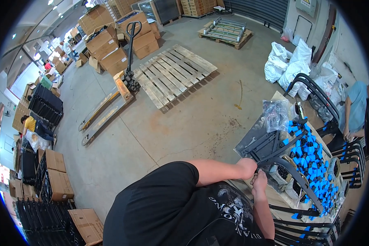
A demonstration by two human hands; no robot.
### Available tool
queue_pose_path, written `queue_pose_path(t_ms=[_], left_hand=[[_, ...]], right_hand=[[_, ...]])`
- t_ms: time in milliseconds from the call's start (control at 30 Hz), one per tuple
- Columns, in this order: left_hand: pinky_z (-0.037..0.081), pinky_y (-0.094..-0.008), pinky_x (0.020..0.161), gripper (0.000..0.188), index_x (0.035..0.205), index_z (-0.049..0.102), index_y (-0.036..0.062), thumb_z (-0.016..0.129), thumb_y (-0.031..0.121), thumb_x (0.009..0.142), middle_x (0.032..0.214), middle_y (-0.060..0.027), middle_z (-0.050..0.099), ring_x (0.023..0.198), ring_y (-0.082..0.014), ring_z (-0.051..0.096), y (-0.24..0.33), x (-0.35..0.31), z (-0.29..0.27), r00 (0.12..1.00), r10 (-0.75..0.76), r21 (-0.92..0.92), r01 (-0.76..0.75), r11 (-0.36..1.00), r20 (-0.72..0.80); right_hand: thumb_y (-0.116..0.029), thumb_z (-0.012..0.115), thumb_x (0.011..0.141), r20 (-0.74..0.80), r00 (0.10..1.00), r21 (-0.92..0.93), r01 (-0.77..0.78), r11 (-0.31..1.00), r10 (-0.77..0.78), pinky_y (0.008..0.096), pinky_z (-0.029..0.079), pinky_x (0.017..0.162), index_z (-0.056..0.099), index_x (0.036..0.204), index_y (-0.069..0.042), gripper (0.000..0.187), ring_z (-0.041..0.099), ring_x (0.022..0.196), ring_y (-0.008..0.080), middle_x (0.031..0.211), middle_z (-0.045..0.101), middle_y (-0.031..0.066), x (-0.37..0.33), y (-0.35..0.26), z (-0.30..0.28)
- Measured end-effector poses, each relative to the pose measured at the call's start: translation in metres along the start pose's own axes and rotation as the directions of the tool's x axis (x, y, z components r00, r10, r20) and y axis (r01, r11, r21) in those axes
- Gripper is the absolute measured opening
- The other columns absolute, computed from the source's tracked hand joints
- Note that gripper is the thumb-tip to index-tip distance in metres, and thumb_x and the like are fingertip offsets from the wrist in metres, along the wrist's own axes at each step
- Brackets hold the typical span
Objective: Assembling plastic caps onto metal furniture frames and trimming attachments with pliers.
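Note:
A black metal frame with a curved tube arm lies across the workbench at my right. My left hand is closed at the near corner of the frame. Just beside it, my right hand is closed too, fingers pinched close to the same corner. Whatever sits between the right fingers is too small to make out. A wrench rests on the dark board past the frame. Many blue plastic pieces are heaped on the bench, and boxes of small black parts stand near the tube.
A clear plastic bag lies on the bench's far end. Curved black tubes are stacked at right, where another person's arm reaches in. White sacks, a wooden pallet and a pallet jack are on the floor.

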State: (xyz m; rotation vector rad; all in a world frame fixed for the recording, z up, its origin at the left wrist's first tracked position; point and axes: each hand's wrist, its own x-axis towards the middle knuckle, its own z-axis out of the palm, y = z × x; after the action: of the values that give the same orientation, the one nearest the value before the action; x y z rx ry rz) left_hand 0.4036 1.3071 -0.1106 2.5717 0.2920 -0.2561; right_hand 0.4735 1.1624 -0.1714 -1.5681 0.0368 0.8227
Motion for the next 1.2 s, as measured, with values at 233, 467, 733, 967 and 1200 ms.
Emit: queue_pose_path(t_ms=[233, 467, 733, 967, 1200], left_hand=[[0.057, -0.047, 0.081, 0.018, 0.085, 0.077, 0.0052, 0.063, 0.013, 0.077, 0.096, -0.0194, 0.073, 0.093, -0.0369, 0.07, 0.002, -0.002, 0.002, 1.0, -0.001, 0.005, 0.001, 1.0, 0.03], [0.056, -0.0493, 0.08, 0.02, 0.094, 0.076, 0.0139, 0.064, 0.023, 0.081, 0.099, -0.017, 0.073, 0.091, -0.037, 0.07, -0.005, -0.004, 0.006, 0.999, 0.048, -0.023, -0.048, 0.999, 0.005], [0.053, -0.0463, 0.072, 0.048, 0.093, 0.072, 0.0008, 0.059, 0.047, 0.097, 0.085, -0.0225, 0.07, 0.079, -0.0391, 0.069, -0.049, -0.009, 0.043, 0.989, -0.086, -0.395, 0.03, 0.918, -0.124], [0.052, -0.0385, 0.067, 0.035, 0.091, 0.074, 0.003, 0.063, 0.036, 0.093, 0.08, -0.0128, 0.073, 0.075, -0.023, 0.069, -0.108, -0.026, 0.104, 0.979, -0.194, -0.348, 0.204, 0.915, 0.065], [0.054, -0.0405, 0.081, 0.042, 0.121, 0.069, 0.0079, 0.055, 0.006, 0.081, 0.117, -0.0139, 0.071, 0.094, -0.0319, 0.07, -0.085, -0.01, 0.103, 0.872, -0.275, -0.214, 0.383, 0.898, 0.406]], right_hand=[[-0.04, 0.043, 0.105, 0.023, 0.939, 0.068, -0.343, 0.937, 0.342, 0.0298, 0.029, 0.044, 0.045, 0.076, -0.018, 0.037, 0.032, 0.046, 0.0111, 0.058, 0.035, -0.0048, -0.011, -0.028, 0.008], [-0.052, 0.051, 0.101, 0.113, 0.948, 0.248, -0.318, 0.915, 0.298, 0.0324, 0.035, 0.053, 0.049, 0.074, -0.018, 0.044, 0.04, 0.054, 0.0156, 0.062, 0.04, -0.0015, -0.021, -0.004, -0.013], [-0.039, 0.052, 0.101, -0.103, 0.926, 0.174, -0.343, 0.923, 0.364, 0.0342, 0.043, 0.052, 0.054, 0.086, -0.013, 0.031, 0.048, 0.055, 0.0156, 0.067, 0.049, 0.0003, -0.068, 0.074, -0.125], [-0.025, 0.059, 0.096, -0.319, 0.865, 0.222, -0.329, 0.918, 0.387, 0.0328, 0.042, 0.05, 0.055, 0.082, -0.013, 0.019, 0.048, 0.053, 0.015, 0.065, 0.048, -0.0009, -0.127, 0.099, -0.168], [-0.026, 0.062, 0.089, -0.497, 0.837, -0.543, -0.095, 0.834, -0.228, 0.0429, 0.055, 0.079, 0.068, 0.095, 0.0, 0.027, 0.069, 0.086, 0.0376, 0.094, 0.071, 0.0207, -0.101, 0.051, -0.203]])
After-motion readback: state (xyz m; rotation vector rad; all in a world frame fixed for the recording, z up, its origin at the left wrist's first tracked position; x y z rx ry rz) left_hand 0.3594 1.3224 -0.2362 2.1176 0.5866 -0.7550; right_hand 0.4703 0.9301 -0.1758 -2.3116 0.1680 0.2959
